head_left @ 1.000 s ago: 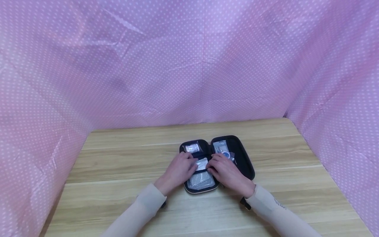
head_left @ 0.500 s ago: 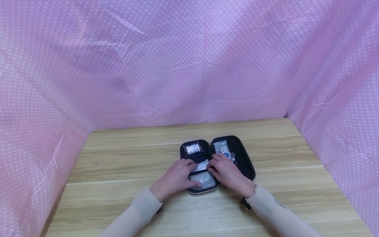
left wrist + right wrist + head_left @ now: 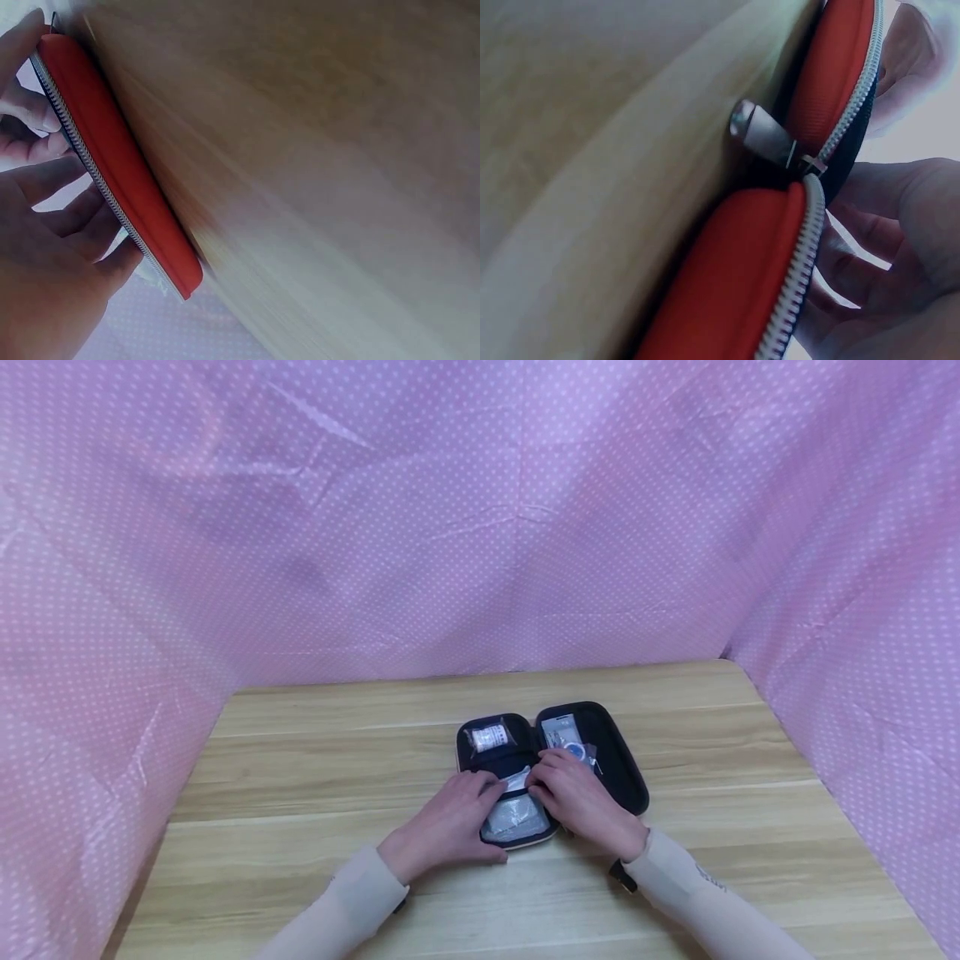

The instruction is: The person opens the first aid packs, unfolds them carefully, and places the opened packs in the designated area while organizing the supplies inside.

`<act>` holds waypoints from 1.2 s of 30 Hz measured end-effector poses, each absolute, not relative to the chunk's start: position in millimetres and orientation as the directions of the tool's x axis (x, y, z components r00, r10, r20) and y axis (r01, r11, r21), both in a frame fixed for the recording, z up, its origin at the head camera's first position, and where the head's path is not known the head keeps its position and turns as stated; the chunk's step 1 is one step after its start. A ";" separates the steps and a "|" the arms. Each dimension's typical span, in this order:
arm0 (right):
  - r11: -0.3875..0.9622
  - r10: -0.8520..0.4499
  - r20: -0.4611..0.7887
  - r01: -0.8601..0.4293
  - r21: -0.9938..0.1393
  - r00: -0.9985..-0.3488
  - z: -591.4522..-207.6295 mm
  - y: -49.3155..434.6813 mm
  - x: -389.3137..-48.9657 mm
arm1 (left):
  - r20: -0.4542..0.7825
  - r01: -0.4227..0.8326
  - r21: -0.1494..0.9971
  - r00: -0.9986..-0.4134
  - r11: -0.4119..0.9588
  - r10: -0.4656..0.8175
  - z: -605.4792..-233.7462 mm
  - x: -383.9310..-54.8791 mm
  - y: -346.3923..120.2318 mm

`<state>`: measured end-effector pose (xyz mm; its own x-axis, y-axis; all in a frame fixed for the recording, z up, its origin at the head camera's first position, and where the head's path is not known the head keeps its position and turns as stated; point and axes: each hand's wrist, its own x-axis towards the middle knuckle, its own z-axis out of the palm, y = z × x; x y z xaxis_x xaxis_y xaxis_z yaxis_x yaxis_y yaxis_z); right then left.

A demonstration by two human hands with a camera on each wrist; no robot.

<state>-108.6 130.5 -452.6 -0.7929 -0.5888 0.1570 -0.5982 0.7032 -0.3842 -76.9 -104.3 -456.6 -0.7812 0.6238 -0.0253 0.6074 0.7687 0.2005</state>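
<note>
A first-aid case (image 3: 630, 768) lies unfolded on the table, black inside and red outside with a zipper. My left hand (image 3: 450, 818) grips the near left part of its left half, fingers over the rim and thumb at the front edge. With bent fingers, my right hand (image 3: 581, 797) pinches the right end of a white packet (image 3: 516, 779), beside the hinge. A dark band crosses the left half between that packet and a clear silvery packet (image 3: 517, 817). In the left wrist view the red shell (image 3: 120, 165) stands beside the left hand's fingers.
A wrapped white roll (image 3: 490, 737) sits in the case's far left corner. The right half holds a clear packet (image 3: 561, 729) and a blue-and-white round item (image 3: 576, 750). A metal zipper pull (image 3: 765, 135) sticks out. Pink dotted cloth (image 3: 480, 527) surrounds the wooden table (image 3: 315, 760).
My left hand has drawn back from the white packet toward the near left corner, its thumb spreading down to the front edge. The right hand has stayed nearly in place.
</note>
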 end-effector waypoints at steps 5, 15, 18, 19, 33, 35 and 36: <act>0.698 -0.594 0.168 -0.608 -0.380 -0.787 -453.7 130.8 -109.0 | -0.018 0.618 0.203 -0.773 0.760 0.634 -456.6 -76.9 -104.7; 0.688 -0.596 0.156 -0.602 -0.406 -0.787 -449.7 132.5 -107.5 | -0.059 0.632 0.173 -0.759 0.756 0.648 -454.9 -73.8 -110.2; 0.696 -0.580 0.137 -0.576 -0.428 -0.803 -446.4 133.6 -106.8 | -0.060 0.628 0.183 -0.760 0.756 0.647 -452.5 -72.2 -113.0; 0.701 -0.574 0.133 -0.568 -0.431 -0.808 -445.1 133.9 -106.7 | -0.066 0.622 0.194 -0.763 0.759 0.643 -451.2 -71.8 -113.8; 0.683 -0.557 0.211 -0.587 -0.435 -0.804 -427.7 133.3 -120.9 | 0.133 0.553 0.321 -0.830 0.769 0.541 -448.4 -89.1 -134.7; 0.681 -0.561 0.203 -0.587 -0.438 -0.803 -423.7 132.4 -123.4 | 0.150 0.531 0.325 -0.846 0.782 0.512 -449.2 -93.7 -137.7; 0.679 -0.563 0.200 -0.587 -0.442 -0.802 -421.3 131.7 -124.6 | 0.151 0.515 0.329 -0.856 0.792 0.494 -449.7 -95.9 -138.9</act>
<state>-124.6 131.7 -421.3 -0.8018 -0.5632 0.1997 -0.5868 0.6788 -0.4415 -95.9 -138.9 -449.7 -0.8562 0.4942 0.1506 0.5148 0.7915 0.3293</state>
